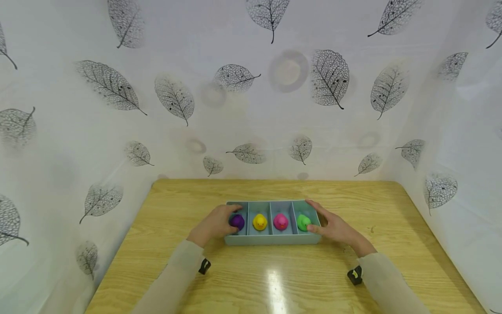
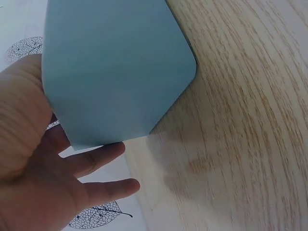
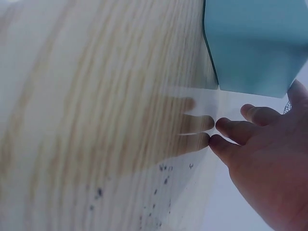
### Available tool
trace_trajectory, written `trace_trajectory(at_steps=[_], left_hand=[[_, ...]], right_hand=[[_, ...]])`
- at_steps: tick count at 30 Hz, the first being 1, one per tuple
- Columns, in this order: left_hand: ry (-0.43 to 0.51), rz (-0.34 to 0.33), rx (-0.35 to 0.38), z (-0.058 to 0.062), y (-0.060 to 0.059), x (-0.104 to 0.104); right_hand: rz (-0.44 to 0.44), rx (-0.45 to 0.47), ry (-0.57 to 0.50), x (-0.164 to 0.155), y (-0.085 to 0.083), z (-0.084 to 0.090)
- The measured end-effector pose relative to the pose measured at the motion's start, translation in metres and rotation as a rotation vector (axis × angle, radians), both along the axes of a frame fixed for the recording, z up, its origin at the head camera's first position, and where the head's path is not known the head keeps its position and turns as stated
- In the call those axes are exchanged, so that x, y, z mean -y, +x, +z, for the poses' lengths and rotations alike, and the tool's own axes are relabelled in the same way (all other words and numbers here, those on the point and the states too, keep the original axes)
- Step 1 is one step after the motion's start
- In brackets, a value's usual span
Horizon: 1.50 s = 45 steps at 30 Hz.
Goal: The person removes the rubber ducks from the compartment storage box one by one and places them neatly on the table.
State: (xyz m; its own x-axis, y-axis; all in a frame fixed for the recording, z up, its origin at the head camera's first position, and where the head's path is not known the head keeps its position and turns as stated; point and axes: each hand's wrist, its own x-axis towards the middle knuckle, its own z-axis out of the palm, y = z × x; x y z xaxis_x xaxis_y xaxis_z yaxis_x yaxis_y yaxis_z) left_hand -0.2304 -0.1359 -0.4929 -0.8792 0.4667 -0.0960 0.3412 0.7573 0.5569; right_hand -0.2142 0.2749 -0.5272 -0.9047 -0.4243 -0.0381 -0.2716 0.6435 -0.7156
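Note:
A pale blue-green box [image 1: 272, 240] with a row of compartments sits on the table. Inside, one per compartment, are a purple toy [image 1: 237, 222], a yellow rubber duck [image 1: 259, 223], a pink rubber duck [image 1: 280, 222] and a green rubber duck [image 1: 303, 223]. At the left end my left hand [image 1: 213, 224] grips the box, its thumb over the wall near the purple toy. My right hand [image 1: 338, 227] holds the opposite end, thumb beside the green duck and index finger at the back corner. Both wrist views show the end walls [image 2: 115, 72] [image 3: 260, 53]; the thumbs are hidden there.
The wood-grain table [image 1: 188, 196] extends around the box. Behind it and at both sides hangs a white sheet [image 1: 243, 117] printed with dark leaves. Dark wrist-worn devices [image 1: 355, 275] show at both sleeves.

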Motion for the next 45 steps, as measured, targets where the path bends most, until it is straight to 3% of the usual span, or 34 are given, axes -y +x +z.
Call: trace_trajectory(at_steps=[19,45], left_hand=[[-0.112,0.043,0.046,0.0038,0.0006,-0.0054],[0.003,0.017,-0.031,-0.0041,-0.0012,0.0017]], right_hand=[[-0.009,0.041,-0.034,0.0003,0.0016,0.0006],[-0.013,0.060,-0.051,0.0017,0.0012,0.0003]])
